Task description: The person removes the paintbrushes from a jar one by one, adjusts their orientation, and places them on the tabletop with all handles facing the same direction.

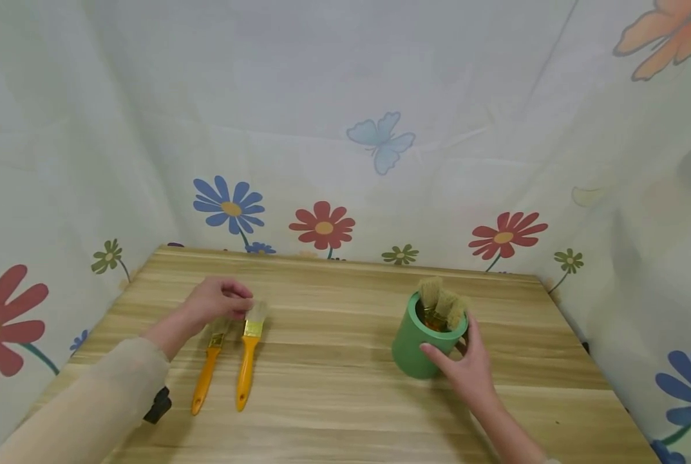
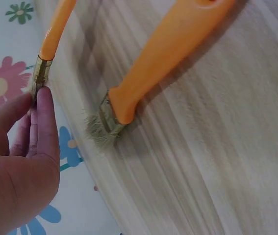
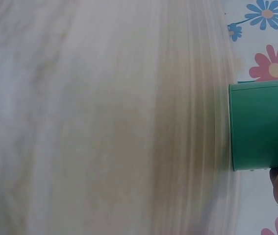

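Observation:
My left hand (image 1: 220,301) pinches a paintbrush (image 1: 246,370) at its bristle end, with the orange handle pointing toward me. In the left wrist view, the thumb and fingertips meet around the metal band of this brush (image 2: 54,32). Beneath the left wrist, a second orange-handled paintbrush (image 1: 204,379) lies on the table, its bristles partly hidden by the arm in the head view. On the right, my right hand (image 1: 467,370) grips a green cup (image 1: 413,348), thumb on the near side and fingers behind it. Several brushes stand in the cup, bristles (image 1: 438,299) up.
The wood-grain table (image 1: 322,399) reaches back to a white curtain (image 1: 299,116) printed with flowers and butterflies. A small black object (image 1: 158,406) shows under the left sleeve. The cup stands toward the table's right side.

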`<state>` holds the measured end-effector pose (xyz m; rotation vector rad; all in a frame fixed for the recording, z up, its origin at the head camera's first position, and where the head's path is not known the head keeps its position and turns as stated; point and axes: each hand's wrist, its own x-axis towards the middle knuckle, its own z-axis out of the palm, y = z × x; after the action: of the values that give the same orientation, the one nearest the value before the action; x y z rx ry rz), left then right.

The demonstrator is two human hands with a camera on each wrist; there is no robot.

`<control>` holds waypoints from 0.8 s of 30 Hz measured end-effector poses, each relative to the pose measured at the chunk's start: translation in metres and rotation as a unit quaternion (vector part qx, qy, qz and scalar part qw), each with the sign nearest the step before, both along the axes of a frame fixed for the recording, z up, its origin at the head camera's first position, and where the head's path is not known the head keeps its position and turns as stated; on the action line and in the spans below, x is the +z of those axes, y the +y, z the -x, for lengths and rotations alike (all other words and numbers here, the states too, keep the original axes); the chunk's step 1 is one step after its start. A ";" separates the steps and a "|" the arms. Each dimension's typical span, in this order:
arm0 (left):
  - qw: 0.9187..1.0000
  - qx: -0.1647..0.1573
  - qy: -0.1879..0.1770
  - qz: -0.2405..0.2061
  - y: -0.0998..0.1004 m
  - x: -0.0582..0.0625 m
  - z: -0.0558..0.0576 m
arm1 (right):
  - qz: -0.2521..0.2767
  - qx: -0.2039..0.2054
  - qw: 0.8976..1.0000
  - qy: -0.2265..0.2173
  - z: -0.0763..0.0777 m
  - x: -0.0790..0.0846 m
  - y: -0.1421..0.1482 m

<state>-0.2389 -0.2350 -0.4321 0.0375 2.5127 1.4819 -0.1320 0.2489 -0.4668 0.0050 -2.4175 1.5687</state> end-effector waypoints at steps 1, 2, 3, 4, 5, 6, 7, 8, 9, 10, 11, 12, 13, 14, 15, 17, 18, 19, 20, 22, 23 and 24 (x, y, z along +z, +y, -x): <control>1.000 -0.001 0.001 0.014 0.001 -0.001 0.000 | 0.000 -0.001 1.000 -0.001 0.000 0.000 0.000; 1.000 0.000 0.001 0.027 0.002 -0.001 -0.001 | 0.001 0.000 1.000 -0.001 0.000 0.000 0.000; 0.999 -0.001 0.003 0.038 0.003 -0.001 -0.001 | 0.001 0.000 1.000 -0.002 0.000 0.000 0.000; 0.999 -0.002 0.004 0.048 0.004 -0.002 -0.002 | 0.002 0.001 1.000 -0.002 0.000 0.000 0.001; 0.999 -0.002 0.004 0.053 0.005 -0.002 -0.002 | 0.002 0.001 1.000 -0.002 0.000 0.000 0.001; 0.998 0.000 0.003 0.057 0.005 -0.002 -0.002 | 0.002 0.002 1.000 -0.002 0.000 0.000 0.001; 0.998 -0.002 0.004 0.059 0.005 -0.002 -0.003 | 0.002 0.002 1.000 -0.003 0.000 0.001 0.001; 0.998 -0.001 0.005 0.060 0.006 -0.002 -0.003 | 0.001 0.003 1.000 -0.003 0.000 0.001 0.001; 0.998 -0.002 0.005 0.061 0.006 -0.002 -0.003 | 0.000 0.003 1.000 -0.003 0.000 0.001 0.001; 0.998 -0.002 0.005 0.061 0.005 -0.003 -0.003 | 0.000 0.003 1.000 -0.003 0.000 0.001 0.001; 0.998 -0.002 0.005 0.062 0.005 -0.003 -0.003 | 0.000 0.004 1.000 -0.004 0.000 0.001 0.000; 0.998 -0.002 0.006 0.063 0.004 -0.004 -0.003 | 0.001 0.004 1.000 -0.004 0.000 0.001 0.000; 0.998 -0.002 0.006 0.066 0.004 -0.004 -0.004 | 0.001 0.004 1.000 -0.004 0.000 0.001 0.000; 0.998 -0.002 0.007 0.067 0.003 -0.005 -0.003 | 0.003 0.005 1.000 -0.004 0.000 0.000 0.000; 0.998 -0.001 0.007 0.069 0.003 -0.006 -0.003 | 0.004 0.005 1.000 -0.004 0.000 0.000 0.000; 0.997 0.000 0.009 0.072 0.002 -0.008 -0.003 | 0.003 0.004 1.000 -0.004 0.000 0.000 0.000; 0.997 0.000 0.009 0.073 0.002 -0.008 -0.003 | 0.003 0.004 1.000 -0.004 0.000 -0.001 0.000; 0.997 0.001 0.009 0.073 0.002 -0.009 -0.002 | 0.002 0.004 1.000 -0.004 0.000 -0.001 0.000; 0.997 0.001 0.010 0.073 0.002 -0.010 -0.002 | 0.001 0.004 1.000 -0.004 0.000 -0.001 0.000; 0.997 0.001 0.013 0.077 0.003 -0.011 -0.002 | -0.001 0.003 1.000 -0.005 0.000 -0.001 0.001; 0.997 0.001 0.014 0.078 0.003 -0.011 -0.002 | -0.001 0.002 1.000 -0.005 0.000 -0.001 0.001; 0.997 0.001 0.015 0.079 0.003 -0.011 -0.001 | -0.001 0.001 1.000 -0.006 0.000 -0.001 0.001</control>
<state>-0.2375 -0.2318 -0.4432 0.0318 2.6463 1.2874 -0.1321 0.2501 -0.4674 -0.0007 -2.4301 1.5710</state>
